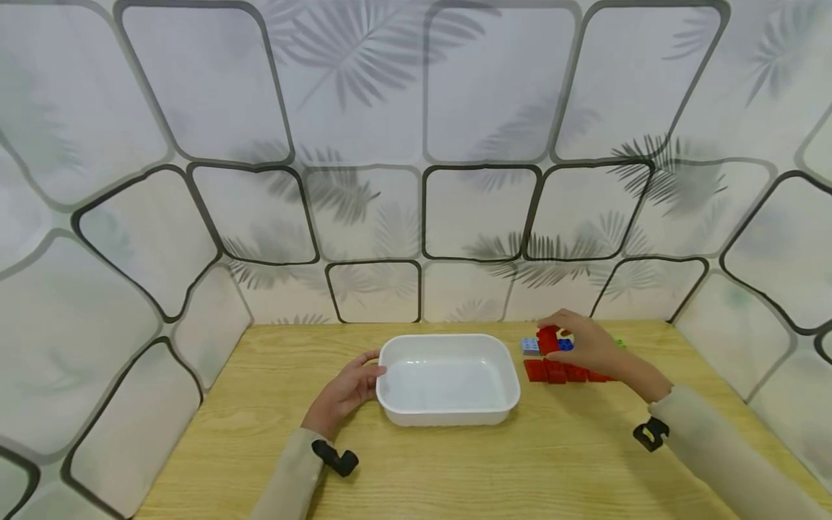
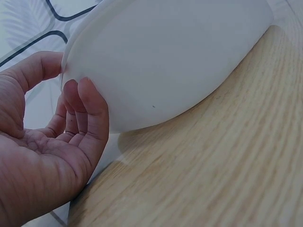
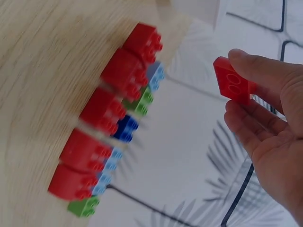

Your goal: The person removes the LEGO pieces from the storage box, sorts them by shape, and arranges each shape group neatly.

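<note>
At the middle of the table stands a white plastic basin (image 1: 448, 418), rectangular with rounded corners. My left hand (image 1: 344, 393) holds its left end, thumb at the rim and fingers curled against the outer wall, as the left wrist view shows. To the right of the basin, my right hand (image 1: 590, 350) pinches a red toy brick (image 3: 231, 80) between thumb and fingers, lifted above the other bricks. Below it lies a row of red bricks (image 3: 102, 111). Along their far side sit smaller ones: light blue (image 1: 529, 345), dark blue (image 3: 126, 127) and green (image 3: 85, 206).
The wooden table (image 1: 416, 469) ends at the back against a patterned white backdrop (image 1: 481, 209), which also rises on both sides. Black wrist mounts (image 1: 334, 458) sit on both sleeves.
</note>
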Tool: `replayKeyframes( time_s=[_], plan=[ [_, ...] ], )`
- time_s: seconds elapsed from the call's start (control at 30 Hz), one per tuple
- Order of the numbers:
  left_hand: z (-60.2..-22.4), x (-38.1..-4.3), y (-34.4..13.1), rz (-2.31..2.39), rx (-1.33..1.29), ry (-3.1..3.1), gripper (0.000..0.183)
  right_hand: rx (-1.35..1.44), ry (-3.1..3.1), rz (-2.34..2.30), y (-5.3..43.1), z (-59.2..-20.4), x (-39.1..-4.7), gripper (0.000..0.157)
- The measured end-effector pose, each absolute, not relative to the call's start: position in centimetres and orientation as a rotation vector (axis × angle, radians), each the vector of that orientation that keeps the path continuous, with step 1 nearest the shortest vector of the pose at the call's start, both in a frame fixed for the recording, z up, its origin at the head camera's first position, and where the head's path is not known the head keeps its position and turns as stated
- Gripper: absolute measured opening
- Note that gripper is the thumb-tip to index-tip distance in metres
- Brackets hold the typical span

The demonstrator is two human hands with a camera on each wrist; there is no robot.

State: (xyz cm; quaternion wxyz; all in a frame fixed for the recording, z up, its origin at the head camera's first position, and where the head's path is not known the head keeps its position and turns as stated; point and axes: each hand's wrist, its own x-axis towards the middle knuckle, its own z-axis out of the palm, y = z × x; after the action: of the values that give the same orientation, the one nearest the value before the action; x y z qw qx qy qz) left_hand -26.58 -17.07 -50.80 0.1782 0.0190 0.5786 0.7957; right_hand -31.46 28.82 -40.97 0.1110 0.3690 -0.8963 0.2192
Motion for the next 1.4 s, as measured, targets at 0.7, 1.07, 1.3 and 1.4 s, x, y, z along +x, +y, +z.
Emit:
replayKeyframes(
  time_s=[0.7,1.07,1.3,1.4],
  plan=[
    [-50.7,-26.7,-17.2,2.257,0.031,1.602,0.051,0.828,-2.747,0.597,39.7,-42.5,-32.1,0.050],
    [-50.8,-26.5,-16.9,2.256,0.047,1.618,0.041,0.711,-2.805,0.582,41.8,-43.5,-31.7,0.050],
    [-50.8,-26.4,-17.0,2.253,0.045,1.619,0.044,0.644,-2.854,0.614,42.6,-44.2,-31.7,0.050],
    [-50.7,-26.4,-17.0,2.253,0.039,1.617,0.046,0.619,-2.881,0.640,43.1,-44.6,-31.8,0.050]
  ],
)
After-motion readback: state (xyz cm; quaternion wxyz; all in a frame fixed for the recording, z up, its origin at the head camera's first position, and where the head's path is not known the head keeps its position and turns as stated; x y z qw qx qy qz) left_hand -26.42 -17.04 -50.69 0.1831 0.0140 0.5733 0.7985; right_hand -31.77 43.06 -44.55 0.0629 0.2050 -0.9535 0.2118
